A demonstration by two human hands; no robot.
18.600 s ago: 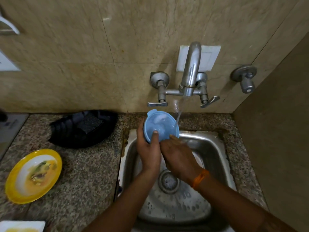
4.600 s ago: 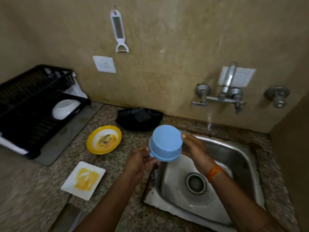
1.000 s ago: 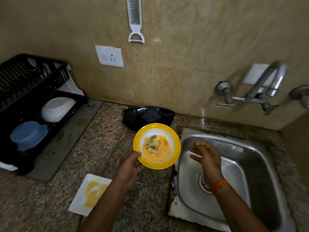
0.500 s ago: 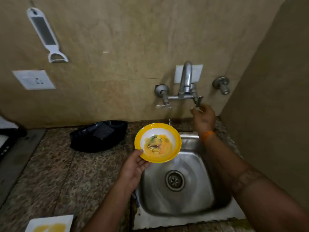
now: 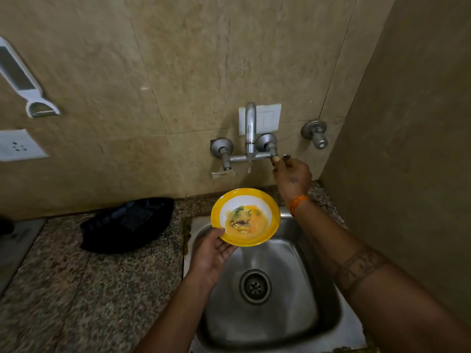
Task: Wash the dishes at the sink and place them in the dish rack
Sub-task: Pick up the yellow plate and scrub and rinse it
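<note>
Over the steel sink [image 5: 323,253], the left hand [image 5: 212,253] holds a dirty yellow bowl [image 5: 245,216] by its near-left rim, thumb on top. Far behind it, the right hand [image 5: 293,174] grips the right tap handle [image 5: 275,158], and a thin drip falls from the tap [image 5: 250,128]. Left on the speckled counter [image 5: 89,289] sits a black tray [image 5: 127,222] with a scrub pad [image 5: 136,217]. A brown side wall [image 5: 407,149] stands close on the right.

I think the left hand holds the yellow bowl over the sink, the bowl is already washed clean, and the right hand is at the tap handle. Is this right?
One point is wrong. The head view shows the yellow bowl is not clean: orange and green food residue covers its inside. The rest holds: the left hand holds it over the sink, and the right hand is at the tap handle.
</note>
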